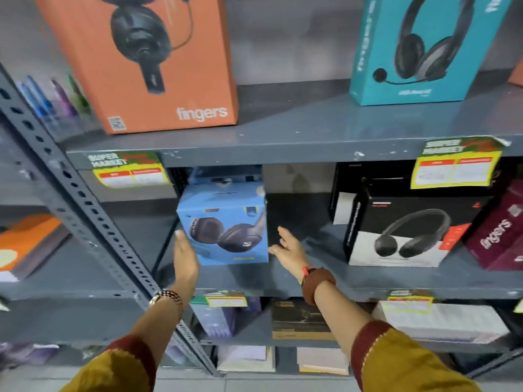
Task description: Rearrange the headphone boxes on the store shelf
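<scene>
A light blue headphone box (226, 224) stands on the middle shelf (311, 284), slightly turned. My left hand (185, 258) lies flat against its left side, fingers straight. My right hand (288, 250) hovers just right of the box with fingers spread, a fingertip near its lower right corner; I cannot tell if it touches. An orange headphone box (152, 60) and a teal headset box (418, 49) stand on the upper shelf (297, 131). A black headphone box (407, 230) and a maroon box (501, 230) stand to the right on the middle shelf.
A perforated grey upright (85, 210) slants down the left. Yellow price tags (133, 174) (455, 165) hang from the upper shelf edge. Pens (53, 103) sit at the far left, orange books (25, 244) on the neighbouring shelf, and more boxes (302, 321) on the lower shelf.
</scene>
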### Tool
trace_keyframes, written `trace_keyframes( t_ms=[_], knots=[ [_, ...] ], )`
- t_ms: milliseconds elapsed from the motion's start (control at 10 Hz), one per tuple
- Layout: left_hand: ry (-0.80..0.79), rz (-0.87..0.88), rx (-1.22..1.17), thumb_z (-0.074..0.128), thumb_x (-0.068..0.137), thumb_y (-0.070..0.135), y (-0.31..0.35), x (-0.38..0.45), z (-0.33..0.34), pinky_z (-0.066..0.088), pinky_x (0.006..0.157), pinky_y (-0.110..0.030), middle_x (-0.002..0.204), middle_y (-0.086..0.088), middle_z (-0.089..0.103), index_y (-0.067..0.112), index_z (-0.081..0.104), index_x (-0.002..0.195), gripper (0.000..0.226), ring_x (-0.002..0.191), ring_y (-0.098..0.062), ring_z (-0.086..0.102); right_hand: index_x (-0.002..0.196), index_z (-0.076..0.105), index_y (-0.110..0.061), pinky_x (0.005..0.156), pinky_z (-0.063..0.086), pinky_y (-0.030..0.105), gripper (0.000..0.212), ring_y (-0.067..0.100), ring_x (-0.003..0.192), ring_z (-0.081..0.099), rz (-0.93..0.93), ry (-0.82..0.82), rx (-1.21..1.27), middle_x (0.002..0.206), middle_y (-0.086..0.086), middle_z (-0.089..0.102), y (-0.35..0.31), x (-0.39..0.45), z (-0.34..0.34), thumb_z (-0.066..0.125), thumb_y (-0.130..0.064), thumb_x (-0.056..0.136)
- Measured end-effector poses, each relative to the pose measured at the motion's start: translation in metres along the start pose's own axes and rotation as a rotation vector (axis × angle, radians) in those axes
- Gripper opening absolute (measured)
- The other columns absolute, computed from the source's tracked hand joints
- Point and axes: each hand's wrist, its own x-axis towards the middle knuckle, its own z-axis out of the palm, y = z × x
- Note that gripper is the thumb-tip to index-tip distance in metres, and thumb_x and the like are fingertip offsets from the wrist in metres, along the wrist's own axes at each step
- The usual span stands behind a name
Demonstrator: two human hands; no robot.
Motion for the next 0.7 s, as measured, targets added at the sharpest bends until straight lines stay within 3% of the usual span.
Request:
trace_keyframes(
  t_ms=[100, 200, 300, 400, 500, 600, 700],
  knots=[
    [-0.138, -0.038, 0.006, 0.024, 0.059, 0.094, -0.008, 0.009, -0.005, 0.035, 0.114, -0.048, 0.143, -0.002, 0.053, 0.028, 0.047, 0.139, 0.106, 0.13, -0.024, 0.051, 0.147, 0.026, -0.016, 0.113, 0.033, 0.039, 0.068, 0.028, 0.138, 0.037, 0.04, 0.02, -0.05, 0.15, 0.008, 0.038, 0.003, 0.01, 0.022, 0.054, -0.007, 0.086],
    [-0.196, -0.039, 0.027, 0.023, 0.051, 0.099, -0.008, 0.009, -0.011, 0.03, 0.117, -0.046, 0.148, 0.001, 0.048, 0.029, 0.043, 0.142, 0.116, 0.136, -0.021, 0.044, 0.143, 0.035, -0.018, 0.109, 0.038, 0.035, 0.064, 0.024, 0.126, 0.05, 0.031, 0.043, -0.057, 0.14, 0.003, 0.052, 0.009, 0.015, 0.04, 0.051, -0.007, 0.083],
    [-0.217, -0.054, 0.047, 0.019, 0.058, 0.096, 0.0, 0.006, -0.015, 0.029, 0.118, -0.046, 0.15, 0.002, 0.045, 0.029, 0.041, 0.143, 0.11, 0.138, -0.02, 0.042, 0.145, 0.033, -0.017, 0.1, 0.037, 0.027, 0.065, 0.016, 0.11, 0.049, 0.039, 0.07, -0.057, 0.13, 0.0, 0.052, 0.007, 0.014, 0.044, 0.047, -0.005, 0.082],
    [-0.221, -0.054, 0.034, 0.018, 0.065, 0.092, 0.002, 0.001, -0.019, 0.027, 0.119, -0.045, 0.152, 0.002, 0.042, 0.028, 0.038, 0.145, 0.104, 0.139, -0.02, 0.04, 0.143, 0.037, -0.016, 0.094, 0.037, 0.026, 0.061, 0.013, 0.109, 0.048, 0.002, 0.063, -0.051, 0.141, 0.006, 0.051, 0.002, 0.005, 0.047, 0.043, 0.0, 0.085],
    [-0.233, -0.057, 0.092, 0.017, 0.066, 0.091, 0.0, 0.001, -0.021, 0.024, 0.12, -0.045, 0.155, 0.004, 0.037, 0.03, 0.034, 0.147, 0.102, 0.142, -0.019, 0.035, 0.143, 0.037, -0.018, 0.092, 0.038, 0.025, 0.061, 0.015, 0.109, 0.051, -0.007, 0.052, -0.077, 0.14, 0.004, 0.052, 0.004, -0.001, 0.047, 0.04, 0.001, 0.085],
    [-0.23, -0.023, 0.117, 0.014, 0.075, 0.084, 0.004, -0.001, -0.02, 0.018, 0.122, -0.045, 0.159, 0.003, 0.029, 0.028, 0.028, 0.149, 0.095, 0.146, -0.019, 0.028, 0.145, 0.034, -0.02, 0.102, 0.037, 0.031, 0.063, 0.021, 0.123, 0.049, -0.01, 0.041, -0.1, 0.147, 0.004, 0.046, 0.007, 0.002, 0.046, 0.041, -0.003, 0.085],
    [-0.213, 0.109, 0.169, 0.017, 0.083, 0.074, 0.004, -0.009, -0.018, 0.007, 0.124, -0.04, 0.164, 0.002, 0.011, 0.02, 0.012, 0.153, 0.089, 0.151, -0.016, 0.01, 0.148, 0.027, -0.016, 0.11, 0.031, 0.033, 0.061, 0.025, 0.136, 0.038, 0.004, 0.165, -0.142, 0.151, 0.004, 0.037, 0.005, -0.003, 0.047, 0.043, -0.005, 0.089]
  ],
)
